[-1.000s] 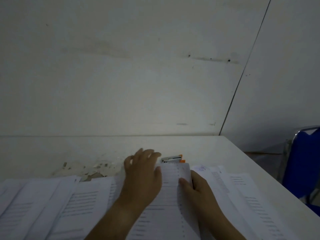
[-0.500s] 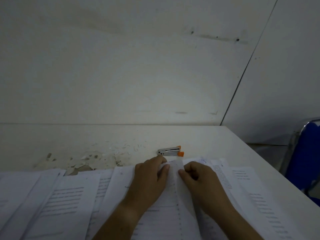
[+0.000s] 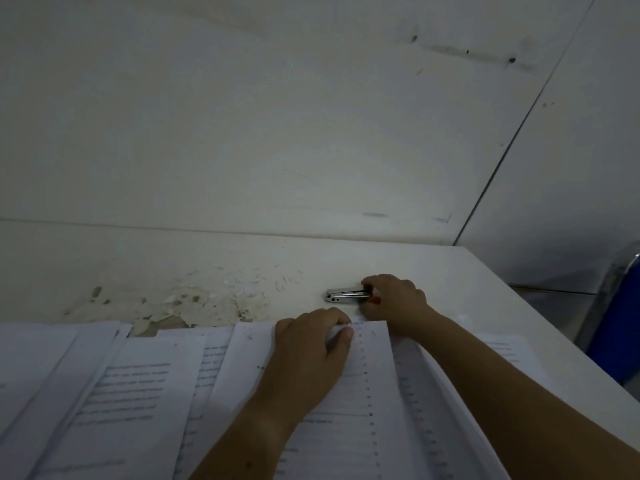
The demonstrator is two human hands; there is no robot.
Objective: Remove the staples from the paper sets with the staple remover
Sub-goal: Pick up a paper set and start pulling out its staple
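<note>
Beyond the paper sets (image 3: 367,386), right hand (image 3: 394,299) fingers pinch the silver, orange-ended staple remover (image 3: 344,295).

Staple remover (image 3: 347,294) lies on table (image 3: 450,271), behind paper sets (image 3: 131,386).

Two hands: one left hand (image 3: 308,355), one right hand (image 3: 394,299). One staple remover (image 3: 346,294). At least five overlapping paper sets (image 3: 121,393); exact number unclear. One table (image 3: 450,271). One chair (image 3: 620,306). Many paint flakes (image 3: 194,303).
</note>
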